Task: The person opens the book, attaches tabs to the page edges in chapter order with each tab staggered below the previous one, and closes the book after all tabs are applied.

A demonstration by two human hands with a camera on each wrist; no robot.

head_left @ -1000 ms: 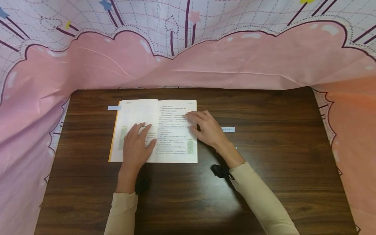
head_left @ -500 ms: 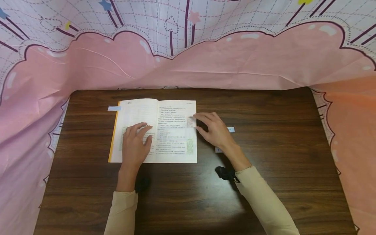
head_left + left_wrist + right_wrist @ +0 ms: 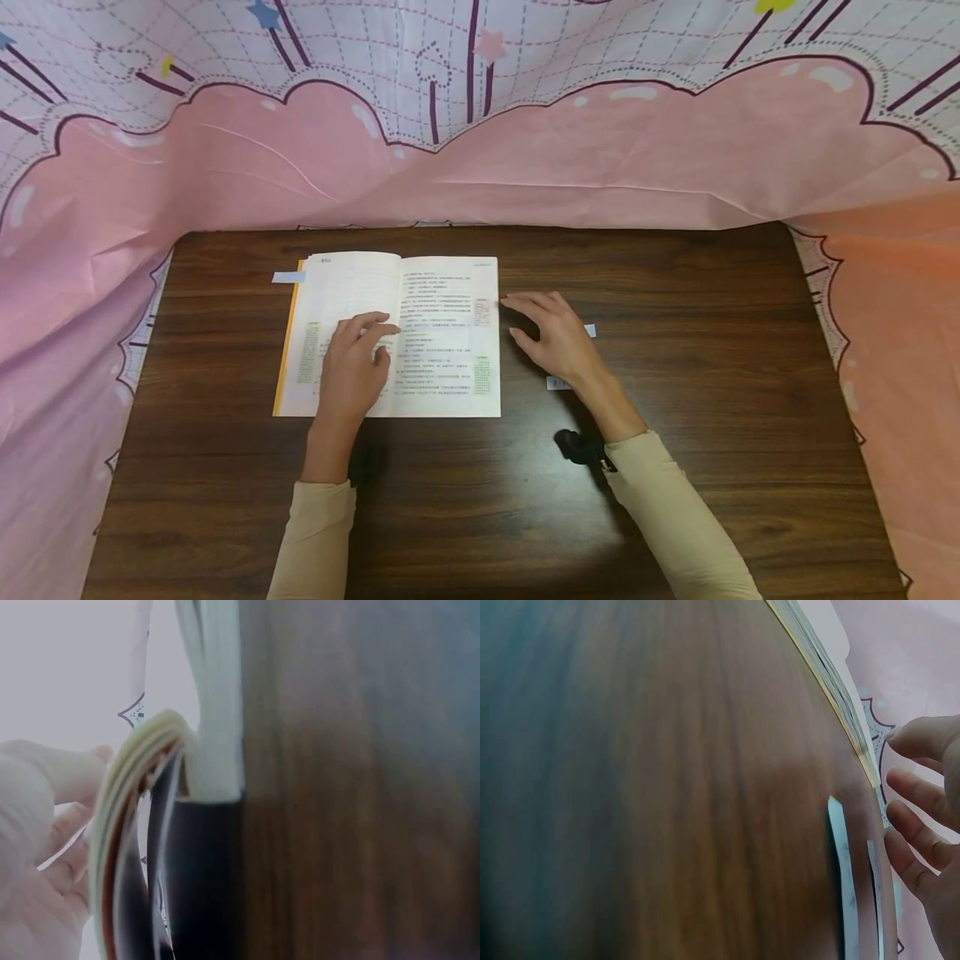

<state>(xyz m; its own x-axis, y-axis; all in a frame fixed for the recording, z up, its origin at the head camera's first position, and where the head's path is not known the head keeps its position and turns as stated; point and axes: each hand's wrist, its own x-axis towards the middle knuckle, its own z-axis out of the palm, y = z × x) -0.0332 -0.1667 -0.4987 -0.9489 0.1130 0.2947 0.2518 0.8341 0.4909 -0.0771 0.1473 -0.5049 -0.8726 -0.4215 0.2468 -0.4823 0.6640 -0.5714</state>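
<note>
An open book [image 3: 450, 283] with printed pages lies flat on the table, its yellow cover edge showing on the left. My left hand [image 3: 352, 371] lies over the left page, fingers loosely bent toward the centre fold. In the left wrist view, the curved page block [image 3: 112, 817] rises in front of that hand's fingers. Just past the book's right edge hovers my right hand [image 3: 558, 337], with its fingertips beside the page margin and nothing between thumb and fingers. The right wrist view has its fingers [image 3: 919, 795] spread near the book's corner.
A pale blue paper strip [image 3: 288, 277] sticks out at the book's upper left. Two more strips lie right of the book, an upper one [image 3: 590, 331] and a lower one [image 3: 558, 383], both partly covered by the right hand. Pink patterned cloth [image 3: 570, 175] surrounds the dark wooden table [image 3: 712, 333].
My right hand has moved right, off the right page to just beyond its edge, uncovering red margin text. My left hand has stayed over the left page, its fingers shifting slightly.
</note>
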